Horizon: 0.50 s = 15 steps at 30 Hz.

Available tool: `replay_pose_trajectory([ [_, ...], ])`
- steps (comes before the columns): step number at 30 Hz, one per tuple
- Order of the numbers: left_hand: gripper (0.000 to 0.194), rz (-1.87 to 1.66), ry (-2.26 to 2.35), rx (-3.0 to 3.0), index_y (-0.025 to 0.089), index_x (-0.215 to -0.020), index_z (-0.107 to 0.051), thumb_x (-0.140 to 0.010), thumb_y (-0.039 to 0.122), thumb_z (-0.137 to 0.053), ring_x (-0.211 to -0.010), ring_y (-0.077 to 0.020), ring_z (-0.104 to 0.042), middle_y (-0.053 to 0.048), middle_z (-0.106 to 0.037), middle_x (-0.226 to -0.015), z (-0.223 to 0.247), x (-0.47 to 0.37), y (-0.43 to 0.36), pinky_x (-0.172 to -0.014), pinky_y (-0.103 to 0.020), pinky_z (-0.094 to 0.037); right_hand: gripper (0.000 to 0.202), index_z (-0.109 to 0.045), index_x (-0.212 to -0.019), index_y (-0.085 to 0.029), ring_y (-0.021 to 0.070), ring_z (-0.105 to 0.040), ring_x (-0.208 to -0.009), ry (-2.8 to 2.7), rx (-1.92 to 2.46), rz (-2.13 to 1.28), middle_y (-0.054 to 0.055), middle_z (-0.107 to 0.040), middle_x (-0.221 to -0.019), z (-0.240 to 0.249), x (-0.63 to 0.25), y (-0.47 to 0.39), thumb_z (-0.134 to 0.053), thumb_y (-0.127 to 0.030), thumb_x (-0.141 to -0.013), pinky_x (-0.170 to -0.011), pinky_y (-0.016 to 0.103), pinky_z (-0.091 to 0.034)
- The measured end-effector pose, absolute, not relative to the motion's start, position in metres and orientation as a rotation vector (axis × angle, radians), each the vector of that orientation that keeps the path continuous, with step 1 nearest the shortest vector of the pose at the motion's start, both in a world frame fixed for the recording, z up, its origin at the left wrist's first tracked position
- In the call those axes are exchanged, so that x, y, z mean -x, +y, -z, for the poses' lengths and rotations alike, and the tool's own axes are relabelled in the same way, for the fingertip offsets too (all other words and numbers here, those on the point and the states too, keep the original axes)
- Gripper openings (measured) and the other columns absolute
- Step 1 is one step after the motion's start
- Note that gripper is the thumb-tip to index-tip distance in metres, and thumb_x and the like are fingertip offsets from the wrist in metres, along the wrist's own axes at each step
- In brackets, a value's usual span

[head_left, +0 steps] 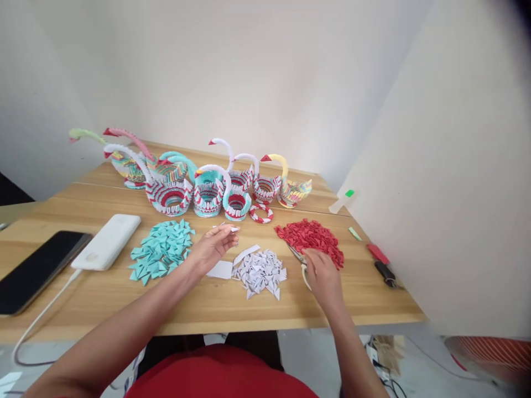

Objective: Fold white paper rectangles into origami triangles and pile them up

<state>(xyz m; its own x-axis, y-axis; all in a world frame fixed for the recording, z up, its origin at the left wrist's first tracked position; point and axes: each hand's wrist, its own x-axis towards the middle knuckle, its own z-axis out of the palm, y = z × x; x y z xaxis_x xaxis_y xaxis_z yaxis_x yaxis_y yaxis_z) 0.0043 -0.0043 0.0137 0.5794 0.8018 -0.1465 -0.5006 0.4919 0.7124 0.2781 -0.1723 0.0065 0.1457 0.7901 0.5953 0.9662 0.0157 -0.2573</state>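
My left hand is raised above the table, its thumb and fingertips pinching a small white folded paper piece. My right hand is closed over the middle of a pair of scissors with pale handles, blades pointing away from me. Part of the scissors is hidden under the fingers. Just beyond that hand spreads a pile of red folded paper triangles. Between my hands lies a pile of white paper triangles, with a white paper slip and a white strip beside it.
Turquoise paper triangles are heaped at left, near a white power bank and a black phone. Several paper swans stand at the back, with a red-and-white paper ring. A black key fob lies near the right edge.
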Motion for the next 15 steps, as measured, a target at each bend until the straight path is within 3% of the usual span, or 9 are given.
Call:
replay_pose_trajectory([
  [6,0.013,-0.824,0.479,-0.619,0.013,-0.083,-0.071,-0.075,0.024,-0.074,-0.065,-0.0078,-0.06,-0.005,-0.07,-0.09,-0.013,-0.004,-0.002,-0.065,-0.021,-0.051,0.033,-0.063,-0.111,-0.019,0.0297,-0.062,-0.099,-1.782,2.117,0.281,0.014,-0.066,-0.109,0.029,-0.309,-0.203,-0.039,-0.023,-0.089,-0.084,0.046,-0.052],
  [15,0.014,-0.809,0.448,-0.537,0.014,-0.08,-0.068,-0.073,0.023,-0.076,-0.074,-0.012,-0.066,-0.005,-0.071,-0.089,-0.014,-0.004,-0.002,-0.069,-0.024,-0.054,0.033,-0.064,-0.111,-0.021,0.0273,-0.066,-0.09,-1.892,2.208,0.177,0.012,-0.069,-0.102,0.008,-0.313,-0.197,-0.044,-0.025,-0.086,-0.074,0.039,-0.055],
])
